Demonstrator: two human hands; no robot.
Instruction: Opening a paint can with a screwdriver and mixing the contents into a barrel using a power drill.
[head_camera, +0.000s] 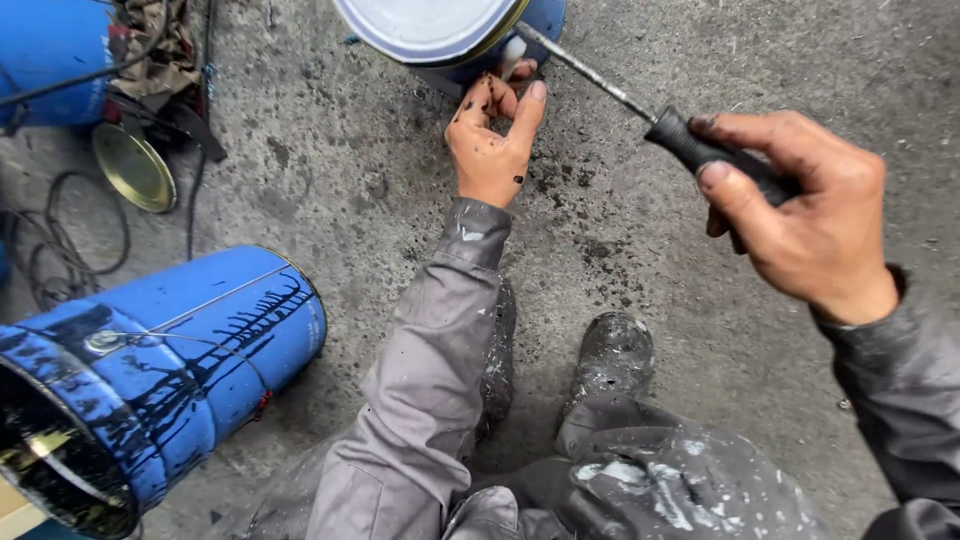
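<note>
A blue paint can (455, 35) with a pale lid stands on the concrete at the top centre. My left hand (493, 135), smeared with dark spots, rests against the can's lower side, fingers curled at its rim. My right hand (800, 205) grips the black handle of a screwdriver (640, 105). Its metal shaft reaches up and left, and the tip sits at the lid's edge, next to my left fingers. Both arms wear grey, paint-spattered sleeves.
A large blue bucket (150, 380), streaked with black drips, lies tilted at the lower left. A loose gold lid (133, 167), cables (60, 240) and another blue container (50, 55) sit at the upper left. My two stained boots (610, 355) are planted below the can.
</note>
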